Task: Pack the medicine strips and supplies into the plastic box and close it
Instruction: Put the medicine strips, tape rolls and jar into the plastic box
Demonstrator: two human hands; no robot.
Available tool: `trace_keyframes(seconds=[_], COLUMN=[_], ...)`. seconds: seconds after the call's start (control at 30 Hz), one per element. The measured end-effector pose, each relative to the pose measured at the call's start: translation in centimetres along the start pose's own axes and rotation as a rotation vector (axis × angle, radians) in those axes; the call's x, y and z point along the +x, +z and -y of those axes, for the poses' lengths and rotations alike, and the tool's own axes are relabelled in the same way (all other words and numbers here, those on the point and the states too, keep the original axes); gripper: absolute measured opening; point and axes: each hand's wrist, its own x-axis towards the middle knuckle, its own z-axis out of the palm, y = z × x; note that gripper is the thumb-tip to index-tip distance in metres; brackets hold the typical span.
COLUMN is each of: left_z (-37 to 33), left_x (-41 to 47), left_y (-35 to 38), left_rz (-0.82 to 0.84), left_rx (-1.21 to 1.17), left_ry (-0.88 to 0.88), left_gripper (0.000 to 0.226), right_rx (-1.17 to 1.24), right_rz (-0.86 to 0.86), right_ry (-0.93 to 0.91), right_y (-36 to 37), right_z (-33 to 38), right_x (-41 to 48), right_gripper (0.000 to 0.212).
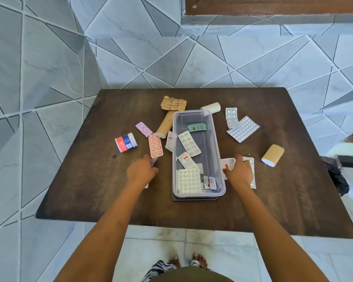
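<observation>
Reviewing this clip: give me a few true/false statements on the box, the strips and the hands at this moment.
1. The plastic box is open, with strips inside. True.
2. The pink strip lies in the box. False: it lies on the table, left of the box.
3. The right hand rests on strips right of the box. True.
4. Both tan rolls are packed. False: the long tan roll and short tan roll lie on the table.
</observation>
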Motion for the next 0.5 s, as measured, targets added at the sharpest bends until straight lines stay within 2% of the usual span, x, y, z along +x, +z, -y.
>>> trace_keyframes(seconds=[0.13,0.2,0.3,0.4,0.43,0.5], left_z=[-1.0,-1.8,-3.5,-5.3,-6.1,-7.6], left_x=[-0.4,-0.6,-0.9,-0.4,-0.2,0.5], left_y=[-1.4,-2.5,-4.4,-5.6,-5.8,-5.8], left_rz=[-0.146,-0.193,-0.214,-0.264,-0.245,-0.174], left_rx=[-0.142,-0.267,-0.53,-0.572,-0.574,-0.584], left_ry=[0.0,0.027,0.177,0.326,0.346,0.373], left_gripper=[0.033,0.037,0.059,0.059,0.057,0.056], right_rx=[0.05,0.12,0.34,0.475,0.489,0.493], right_rz=[0.098,0.11,-0.048,-0.282,-0.295,-0.185], right_ry=[0.063,0.07,0.033,-0.102,-0.167,-0.308], right_y=[-0.9,-1.8,-4.2,-7.2,-8.1,-9.0], right_z=[-0.2,0.0,0.8,2.5,3.3,5.2], right_x=[1.1,1.1,0.3,-0.4,-0.5,-0.6], right_gripper=[0.057,0.041,0.012,0.02,0.026,0.036])
